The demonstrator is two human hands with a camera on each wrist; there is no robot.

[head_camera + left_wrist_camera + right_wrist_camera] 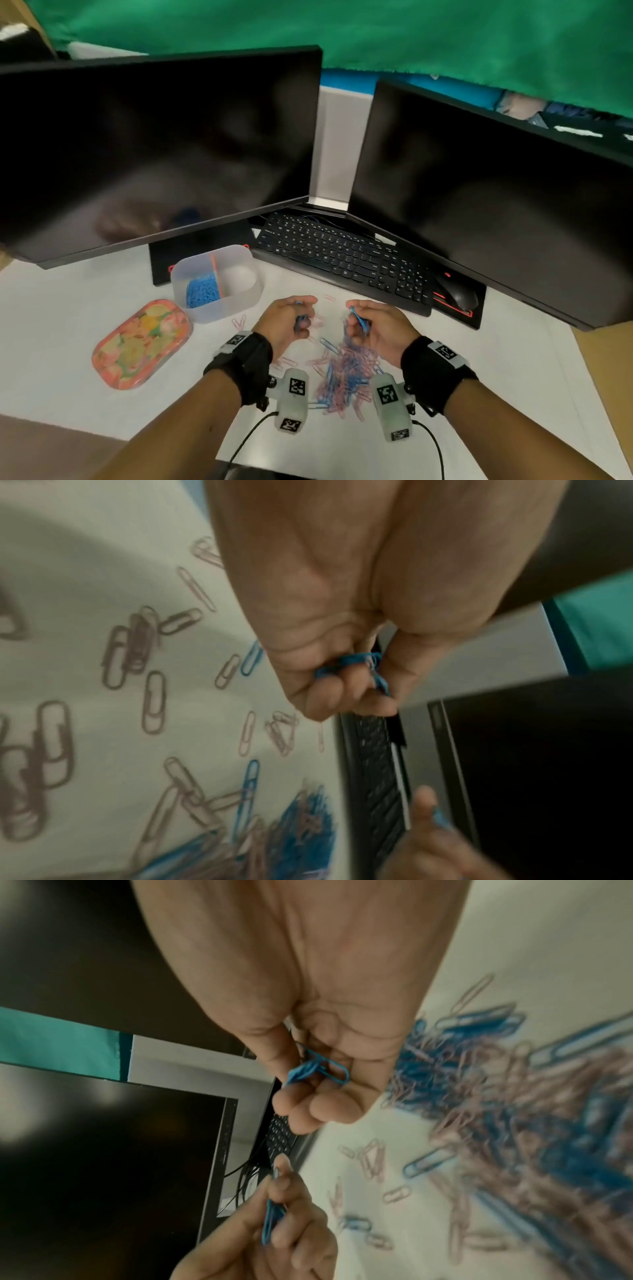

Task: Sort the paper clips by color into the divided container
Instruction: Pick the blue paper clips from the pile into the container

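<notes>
A heap of mixed blue and pink paper clips (342,377) lies on the white desk between my wrists. My left hand (296,317) hovers above its far left side, fingers curled round several blue clips (349,666). My right hand (361,320) hovers at the heap's far right, gripping several blue clips (318,1069) too. The translucent divided container (251,284) stands to the far left of my left hand. Its left compartment holds a pile of blue clips (202,292); the right compartment looks bare.
A floral orange lid (140,342) lies left of the container. A black keyboard (342,260) and mouse (459,294) sit beyond the hands, below two dark monitors (154,154). Loose pink clips (239,322) are scattered around the heap.
</notes>
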